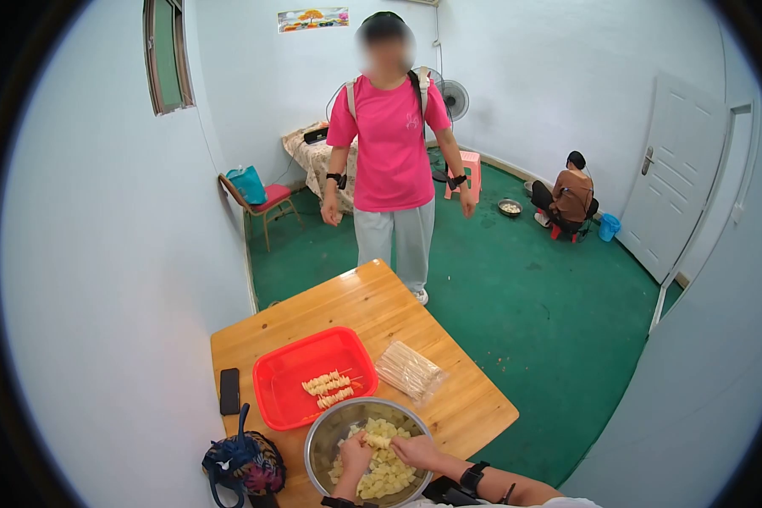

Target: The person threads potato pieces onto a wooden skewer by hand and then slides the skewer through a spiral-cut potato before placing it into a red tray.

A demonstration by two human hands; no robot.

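Over a metal bowl at the table's near edge, both my hands are closed on a skewer of pale yellow pieces. My left hand grips its left end, and my right hand pinches the right end. Loose cut yellow chunks lie in the bowl below. The stick itself is mostly hidden by the food and my fingers. Just beyond the bowl, a red plastic tub contains several filled skewers. To its right lies a clear bag of wooden sticks.
A black phone and a dark patterned bag are at the wooden table's left side. A person in a pink shirt stands beyond the table. Another person sits low near the door, beside a blue bucket.
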